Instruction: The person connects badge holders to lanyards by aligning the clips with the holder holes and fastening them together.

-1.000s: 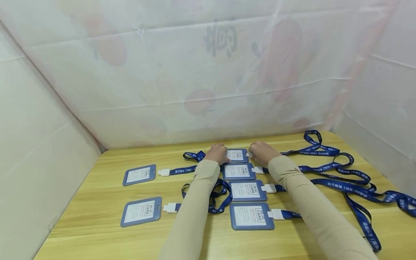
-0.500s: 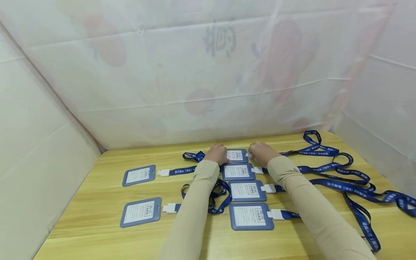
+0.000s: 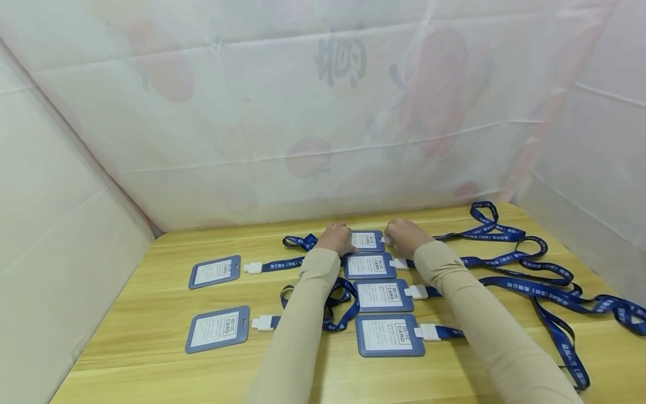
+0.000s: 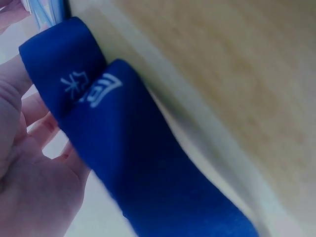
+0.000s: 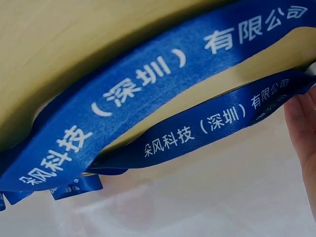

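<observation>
At the back of the table, my left hand [image 3: 335, 238] grips the left end of a blue card holder [image 3: 367, 240] with a white ID/IC card in it. My right hand [image 3: 405, 236] pinches the white clip [image 3: 387, 240] at the holder's slotted end, its fingers covering most of the clip. From there a blue lanyard [image 3: 479, 232] trails off to the right. In the left wrist view a folded blue lanyard [image 4: 123, 133] crosses in front of the palm. The right wrist view shows printed lanyard straps [image 5: 197, 123] running up to the fingers [image 5: 302, 129].
Several card holders [image 3: 387, 335] with lanyards clipped on form a column below the hands. Two holders [image 3: 218, 329] lie at the left, apart from their white clips [image 3: 263, 322]. Lanyards [image 3: 550, 289] sprawl across the right side. White cloth walls [image 3: 323, 140] enclose the table [image 3: 136, 359].
</observation>
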Available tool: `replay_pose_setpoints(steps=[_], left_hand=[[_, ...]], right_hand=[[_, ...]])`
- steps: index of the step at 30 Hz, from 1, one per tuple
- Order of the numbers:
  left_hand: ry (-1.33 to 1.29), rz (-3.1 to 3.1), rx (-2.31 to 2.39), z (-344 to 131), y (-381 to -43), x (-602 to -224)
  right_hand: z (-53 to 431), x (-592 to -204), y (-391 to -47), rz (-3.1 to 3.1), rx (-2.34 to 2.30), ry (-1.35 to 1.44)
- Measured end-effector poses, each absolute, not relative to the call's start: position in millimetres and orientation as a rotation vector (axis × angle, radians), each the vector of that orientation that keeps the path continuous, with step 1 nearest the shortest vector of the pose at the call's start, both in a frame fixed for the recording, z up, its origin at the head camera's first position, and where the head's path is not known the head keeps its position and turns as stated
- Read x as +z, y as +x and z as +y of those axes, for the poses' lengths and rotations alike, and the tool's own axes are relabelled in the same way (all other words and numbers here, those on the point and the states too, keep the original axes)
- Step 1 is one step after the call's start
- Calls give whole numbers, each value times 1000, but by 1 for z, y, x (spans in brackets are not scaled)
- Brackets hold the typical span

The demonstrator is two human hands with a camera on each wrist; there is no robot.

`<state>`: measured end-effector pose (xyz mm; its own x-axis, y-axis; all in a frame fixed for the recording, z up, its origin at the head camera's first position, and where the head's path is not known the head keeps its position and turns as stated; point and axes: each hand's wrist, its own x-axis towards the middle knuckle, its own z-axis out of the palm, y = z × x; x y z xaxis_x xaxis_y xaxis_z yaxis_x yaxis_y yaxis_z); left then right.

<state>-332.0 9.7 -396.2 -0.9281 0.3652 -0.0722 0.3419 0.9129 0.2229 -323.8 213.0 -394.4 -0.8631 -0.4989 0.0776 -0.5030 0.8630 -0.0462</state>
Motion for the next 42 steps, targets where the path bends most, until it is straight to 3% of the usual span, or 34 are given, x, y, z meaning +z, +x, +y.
replay_pose_setpoints(steps=[42], left_hand=[[574,2957,330,9,-333,-395]], right_hand=[[215,-398,-328,-2945,95,823]])
